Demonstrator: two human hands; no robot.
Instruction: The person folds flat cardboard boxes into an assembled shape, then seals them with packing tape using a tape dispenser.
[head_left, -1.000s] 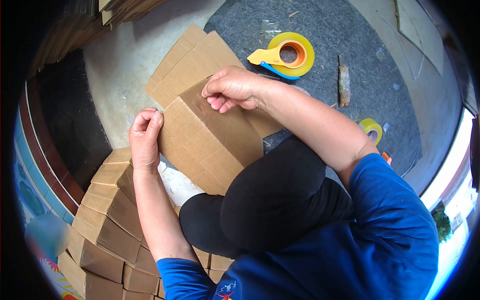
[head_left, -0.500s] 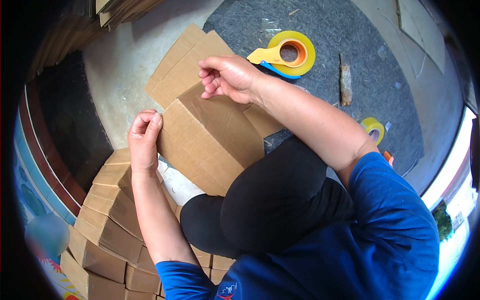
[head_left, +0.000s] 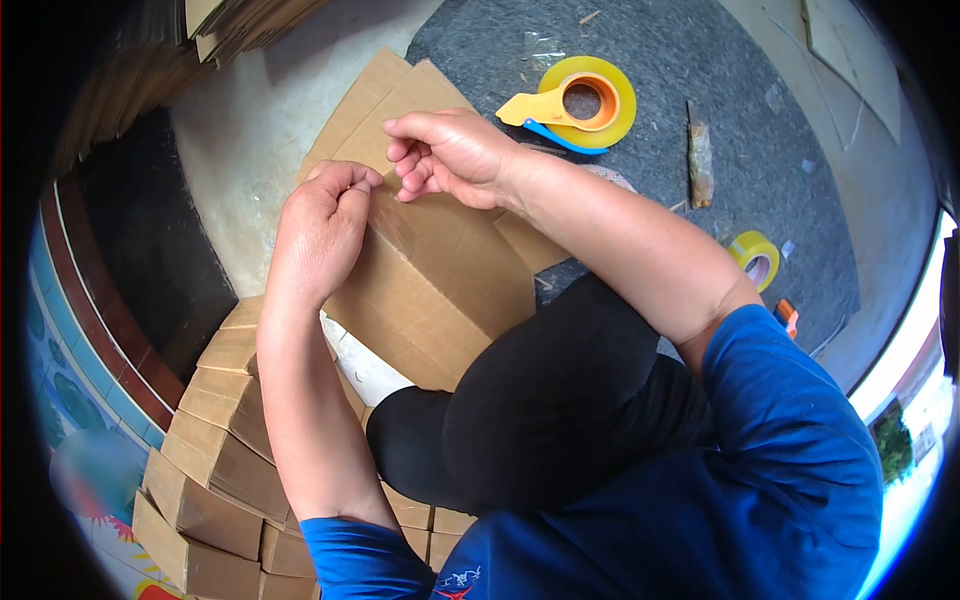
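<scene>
1. The floor [head_left: 240, 130] is pale concrete at 11 o'clock, with a dark grey mat [head_left: 700, 70] spread from 12 to 2 o'clock.
2. A person in a blue top sits with a black-clad knee raised, and a cardboard box [head_left: 440, 290] rests against that knee at the middle of the view.
3. The box's flaps [head_left: 390, 110] stand open toward 12 o'clock, and a strip of clear tape runs down its upper face.
4. The left hand [head_left: 325, 225] is curled, knuckles up, fingertips pressed to the box's top edge just at 11 o'clock of centre; whether it pinches anything I cannot tell.
5. The right hand [head_left: 450, 155] is half closed, fingers bent onto the same edge, just beside the left hand, their fingertips almost touching.
6. A yellow tape dispenser [head_left: 580, 100] lies on the mat at 1 o'clock, well apart from both hands.
7. A smaller tape roll [head_left: 755, 258] lies at 3 o'clock.
8. Folded boxes [head_left: 215, 460] are stacked at 8 o'clock, under the left forearm.
</scene>
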